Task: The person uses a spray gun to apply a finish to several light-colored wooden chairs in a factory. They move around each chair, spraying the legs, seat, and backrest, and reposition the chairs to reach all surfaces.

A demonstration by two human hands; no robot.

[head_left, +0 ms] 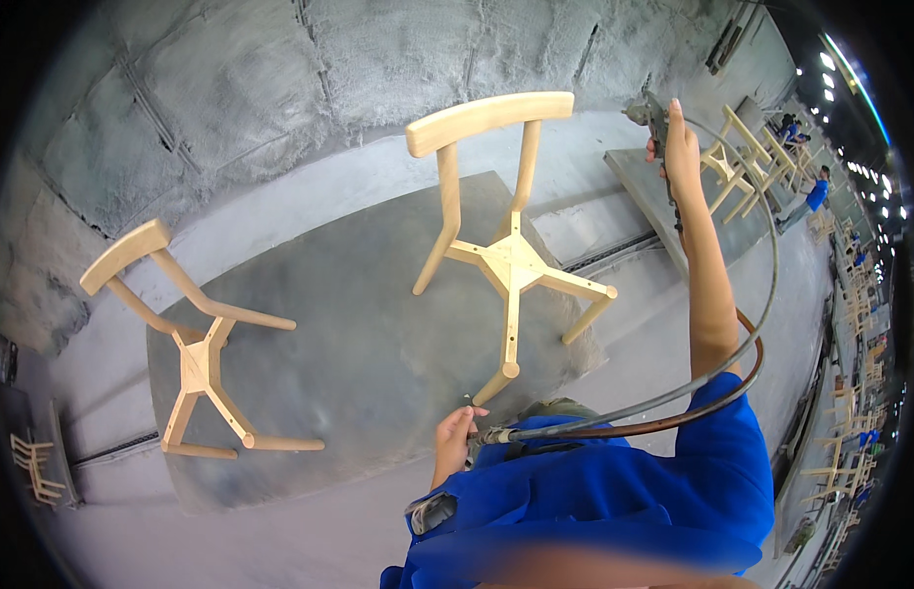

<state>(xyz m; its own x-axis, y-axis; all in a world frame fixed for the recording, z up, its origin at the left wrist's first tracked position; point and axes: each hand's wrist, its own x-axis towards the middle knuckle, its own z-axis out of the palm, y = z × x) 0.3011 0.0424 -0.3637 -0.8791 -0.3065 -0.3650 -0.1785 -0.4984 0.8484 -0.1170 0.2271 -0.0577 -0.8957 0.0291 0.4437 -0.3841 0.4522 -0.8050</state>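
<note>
1. Head view, hands: the right hand (681, 147) is raised high at the upper right, its fingers clamped round a grey spray gun (653, 116) held out at arm's length. The left hand (455, 434) sits low, close to the body, its fingers closed on the hose (673, 398) where it meets a metal fitting just beside the blue sleeve.

2. Head view, hose: it runs from the left hand in a wide loop out to the right, then up past the right forearm to the spray gun. A brown line lies alongside the grey one for the lower part of the loop.

3. Head view, chairs: a bare wooden chair frame (506, 257) without a seat stands on the round grey desk (378, 353), directly ahead of the person, its curved backrest on the far side and one leg pointing toward the left hand. The spray gun is up and to the right of this frame, apart from it.

4. Head view, second chair: another seatless frame (197, 344) of the same kind stands at the left edge of the same desk, well apart from the first.

5. Head view, surroundings: rough grey wall panels rise behind the desk. At the right, more chair frames (742, 162) stand in a row, with people in blue working near them.
</note>
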